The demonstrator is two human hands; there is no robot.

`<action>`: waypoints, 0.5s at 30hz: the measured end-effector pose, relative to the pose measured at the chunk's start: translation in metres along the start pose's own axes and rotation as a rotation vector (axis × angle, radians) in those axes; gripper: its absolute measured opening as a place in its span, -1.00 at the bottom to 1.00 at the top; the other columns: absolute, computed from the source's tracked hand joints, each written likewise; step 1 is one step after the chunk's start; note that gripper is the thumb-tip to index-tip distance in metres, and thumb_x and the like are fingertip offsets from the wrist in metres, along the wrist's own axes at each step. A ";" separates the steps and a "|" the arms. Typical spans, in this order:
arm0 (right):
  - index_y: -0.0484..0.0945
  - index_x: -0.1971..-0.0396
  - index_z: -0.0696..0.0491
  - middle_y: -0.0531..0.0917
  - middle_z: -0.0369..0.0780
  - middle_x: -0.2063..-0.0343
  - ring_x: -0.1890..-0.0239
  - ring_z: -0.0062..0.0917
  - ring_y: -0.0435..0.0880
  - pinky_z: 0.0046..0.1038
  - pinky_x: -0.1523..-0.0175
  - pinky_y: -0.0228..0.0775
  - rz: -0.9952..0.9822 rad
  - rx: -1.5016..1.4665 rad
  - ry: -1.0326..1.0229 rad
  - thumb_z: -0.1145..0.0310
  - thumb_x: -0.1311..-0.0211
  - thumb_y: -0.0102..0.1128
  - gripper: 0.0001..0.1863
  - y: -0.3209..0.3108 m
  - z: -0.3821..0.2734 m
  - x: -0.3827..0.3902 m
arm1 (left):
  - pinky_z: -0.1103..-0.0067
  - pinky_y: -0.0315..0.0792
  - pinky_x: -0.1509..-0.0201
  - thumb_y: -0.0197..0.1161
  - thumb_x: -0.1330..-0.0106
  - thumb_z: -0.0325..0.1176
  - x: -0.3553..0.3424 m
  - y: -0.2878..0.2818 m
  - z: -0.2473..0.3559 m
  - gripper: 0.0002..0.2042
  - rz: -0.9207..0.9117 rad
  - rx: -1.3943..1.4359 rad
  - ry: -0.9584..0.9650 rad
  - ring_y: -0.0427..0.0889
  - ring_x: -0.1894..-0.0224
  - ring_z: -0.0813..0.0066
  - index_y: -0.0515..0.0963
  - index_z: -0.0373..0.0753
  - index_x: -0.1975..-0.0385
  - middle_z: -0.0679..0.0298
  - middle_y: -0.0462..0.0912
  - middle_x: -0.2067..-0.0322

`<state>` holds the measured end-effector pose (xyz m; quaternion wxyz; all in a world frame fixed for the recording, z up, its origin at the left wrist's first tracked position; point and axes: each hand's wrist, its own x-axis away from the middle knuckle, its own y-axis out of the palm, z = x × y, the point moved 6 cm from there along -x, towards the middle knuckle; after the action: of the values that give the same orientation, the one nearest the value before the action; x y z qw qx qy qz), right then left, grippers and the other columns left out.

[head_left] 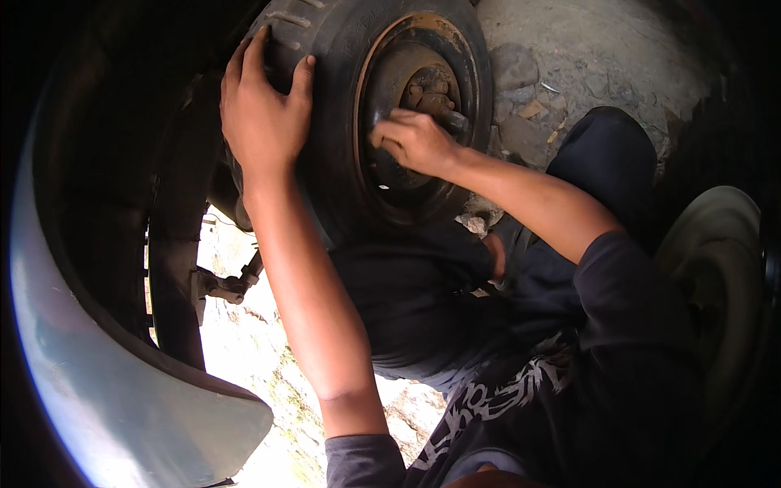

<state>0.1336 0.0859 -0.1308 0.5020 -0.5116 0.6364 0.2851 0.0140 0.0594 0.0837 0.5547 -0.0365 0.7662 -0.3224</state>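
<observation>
A black tyre (329, 154) on a rusty steel wheel rim (403, 65) stands upright under the vehicle's wheel arch. My left hand (264, 118) rests on the tyre's tread at the upper left, thumb and fingers spread. My right hand (415, 142) is at the face of the wheel, just below the rusty hub (431, 89). Its fingers are curled and slightly blurred; what they hold, if anything, is hidden. A short greyish metal piece (455, 122) shows beside that hand, and I cannot tell whether the hand touches it.
A pale blue-grey fender (106, 382) curves along the left. Behind it, a metal rod joint (228, 286) juts out near the tyre. Broken stones and debris (533, 110) lie on the ground at the upper right. Another round, wheel-like thing (716, 252) stands at the right edge.
</observation>
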 end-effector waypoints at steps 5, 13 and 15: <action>0.68 0.31 0.04 0.73 -0.21 0.44 0.37 -0.33 0.78 -0.30 0.25 0.65 0.164 0.171 0.066 0.60 -0.12 0.54 -0.80 -0.031 0.025 -0.051 | 0.18 0.48 -0.46 0.50 -0.33 -0.02 0.001 -0.003 -0.003 -0.36 -0.011 0.017 -0.010 0.58 -0.40 -0.02 0.59 -0.13 -0.38 0.05 0.62 -0.36; 0.64 0.28 0.05 0.71 -0.16 0.46 0.29 -0.18 0.77 -0.16 0.12 0.66 0.041 0.021 0.141 0.62 -0.15 0.41 -0.82 0.005 0.006 -0.024 | 0.18 0.47 -0.47 0.49 -0.34 -0.02 -0.001 0.002 -0.002 -0.36 -0.025 0.027 -0.014 0.58 -0.40 -0.01 0.58 -0.13 -0.39 0.07 0.62 -0.35; 0.64 0.28 0.05 0.71 -0.16 0.46 0.26 -0.16 0.77 -0.14 0.09 0.66 -0.017 0.006 0.138 0.61 -0.17 0.41 -0.82 0.005 0.004 -0.021 | 0.18 0.47 -0.47 0.48 -0.35 -0.01 -0.002 0.000 -0.002 -0.36 -0.030 0.009 -0.009 0.58 -0.41 0.00 0.58 -0.13 -0.39 0.07 0.62 -0.35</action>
<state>0.1296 0.0983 -0.1130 0.4608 -0.5341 0.6659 0.2430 0.0128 0.0613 0.0852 0.5534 -0.0469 0.7616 -0.3341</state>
